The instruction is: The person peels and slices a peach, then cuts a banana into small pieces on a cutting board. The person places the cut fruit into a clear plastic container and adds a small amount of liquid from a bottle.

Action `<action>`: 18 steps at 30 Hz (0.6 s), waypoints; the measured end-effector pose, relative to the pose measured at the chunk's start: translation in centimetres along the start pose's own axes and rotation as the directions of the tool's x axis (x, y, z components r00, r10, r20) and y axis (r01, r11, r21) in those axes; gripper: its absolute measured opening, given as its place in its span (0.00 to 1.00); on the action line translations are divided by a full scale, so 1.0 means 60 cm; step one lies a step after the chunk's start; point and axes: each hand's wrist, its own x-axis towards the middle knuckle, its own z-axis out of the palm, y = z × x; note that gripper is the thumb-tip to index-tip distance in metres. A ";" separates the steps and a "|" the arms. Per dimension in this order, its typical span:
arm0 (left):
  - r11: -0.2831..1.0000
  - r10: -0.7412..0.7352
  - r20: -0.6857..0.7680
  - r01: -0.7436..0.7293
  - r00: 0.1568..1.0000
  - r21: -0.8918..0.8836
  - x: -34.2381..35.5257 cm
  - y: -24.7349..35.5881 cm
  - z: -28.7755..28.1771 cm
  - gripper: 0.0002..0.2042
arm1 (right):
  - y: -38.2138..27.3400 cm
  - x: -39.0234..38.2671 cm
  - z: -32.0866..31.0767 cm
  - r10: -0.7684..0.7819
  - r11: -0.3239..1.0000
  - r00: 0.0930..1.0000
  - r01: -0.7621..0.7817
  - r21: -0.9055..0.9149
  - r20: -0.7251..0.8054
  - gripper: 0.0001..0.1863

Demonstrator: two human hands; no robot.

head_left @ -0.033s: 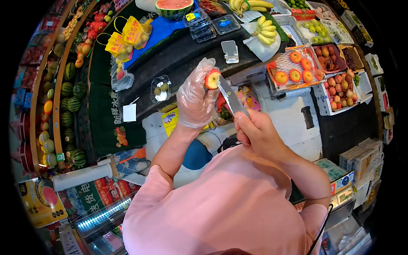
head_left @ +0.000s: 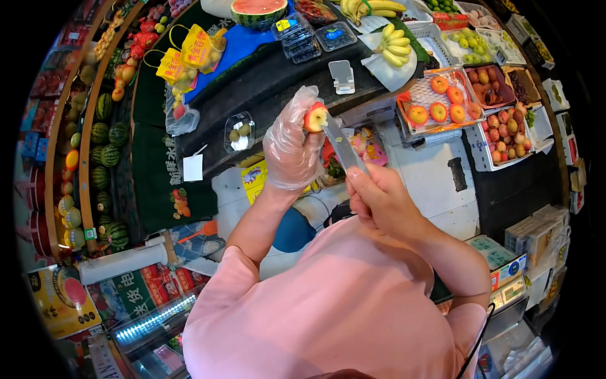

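Note:
My left hand (head_left: 289, 145), in a clear plastic glove, grips a red apple (head_left: 315, 117) with pale flesh showing on the side facing right. My bare right hand (head_left: 379, 196) is closed on the handle of a long-bladed knife (head_left: 341, 146), whose tip end is against the apple’s cut side. Bits of fruit cling to the blade. Beyond them on the dark counter (head_left: 208, 151) are a clear container (head_left: 248, 120) with small greenish fruit, a white card (head_left: 192, 168) and a grey stand (head_left: 342, 76).
Watermelons (head_left: 118, 134) fill shelves at left. Yellow fruit bags (head_left: 201, 49), a cut watermelon (head_left: 257, 17), berry boxes (head_left: 293, 41) and bananas (head_left: 394, 45) line the back. An apple tray (head_left: 411, 95) and several fruit crates (head_left: 483, 146) stand at right. A blue round object (head_left: 291, 230) lies below my arms.
My right hand and the knife have shifted very slightly to the left. Otherwise the view looks the same.

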 end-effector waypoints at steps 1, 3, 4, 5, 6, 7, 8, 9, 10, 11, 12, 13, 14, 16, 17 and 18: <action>1.000 0.004 -0.027 -0.005 1.000 -0.003 -0.003 -0.003 0.002 0.22 | -0.001 0.001 0.006 0.048 0.998 0.999 -0.048 0.048 0.003 0.16; 1.000 -0.027 -0.048 0.026 0.998 -0.015 -0.007 -0.006 0.014 0.24 | -0.002 0.005 0.009 0.074 0.992 0.997 -0.075 0.101 0.017 0.16; 0.999 -0.044 -0.058 0.043 0.997 -0.021 -0.009 -0.008 0.017 0.25 | -0.002 0.008 0.010 0.087 0.988 0.996 -0.090 0.128 0.025 0.16; 0.997 -0.075 -0.056 0.075 0.996 0.000 -0.014 -0.008 0.020 0.25 | -0.002 0.010 0.010 0.122 0.967 0.990 -0.133 0.217 0.064 0.16; 0.994 -0.106 -0.054 0.107 0.993 0.022 -0.018 -0.008 0.023 0.24 | -0.002 0.015 0.008 0.153 0.937 0.983 -0.178 0.302 0.107 0.16; 0.989 -0.137 -0.052 0.139 0.989 0.044 -0.023 -0.008 0.025 0.24 | 0.000 0.018 0.007 0.178 0.896 0.972 -0.224 0.383 0.151 0.16; 0.987 -0.150 -0.049 0.152 0.987 0.053 -0.027 -0.008 0.028 0.23 | 0.004 0.020 0.005 0.175 0.868 0.965 -0.244 0.433 0.194 0.16; 0.984 -0.163 -0.046 0.166 0.986 0.063 -0.030 -0.008 0.032 0.23 | 0.009 0.022 0.002 0.168 0.836 0.957 -0.266 0.481 0.236 0.16; 0.981 -0.176 -0.042 0.179 0.983 0.073 -0.035 -0.009 0.035 0.23 | 0.015 0.025 -0.001 0.159 0.800 0.948 -0.288 0.526 0.277 0.16; 0.969 -0.245 -0.057 0.247 0.968 0.019 -0.042 -0.015 0.043 0.22 | 0.020 0.028 -0.004 0.132 0.795 0.954 -0.265 0.546 0.270 0.16; 0.949 -0.313 -0.069 0.308 0.947 -0.075 -0.049 -0.016 0.048 0.22 | 0.024 0.031 -0.009 0.106 0.789 0.959 -0.242 0.565 0.263 0.16; 0.916 -0.379 -0.074 0.363 0.922 -0.168 -0.052 -0.015 0.052 0.22 | 0.029 0.035 -0.014 0.079 0.782 0.964 -0.218 0.584 0.255 0.15; 0.874 -0.443 -0.073 0.412 0.894 -0.258 -0.054 -0.013 0.054 0.22 | 0.031 0.041 -0.017 0.071 0.886 0.992 -0.113 0.450 0.107 0.15; 0.832 -0.490 -0.086 0.436 0.867 -0.343 -0.058 -0.012 0.056 0.23 | 0.040 0.054 -0.025 -0.028 0.994 0.985 0.045 0.101 -0.172 0.15; 0.811 -0.507 -0.073 0.446 0.859 -0.379 -0.061 -0.015 0.054 0.24 | 0.046 0.065 -0.027 -0.305 0.914 0.926 0.219 -0.341 -0.221 0.16; 0.788 -0.524 -0.060 0.456 0.850 -0.414 -0.064 -0.018 0.053 0.24 | 0.049 0.062 -0.028 -0.331 0.876 0.921 0.219 -0.430 -0.205 0.16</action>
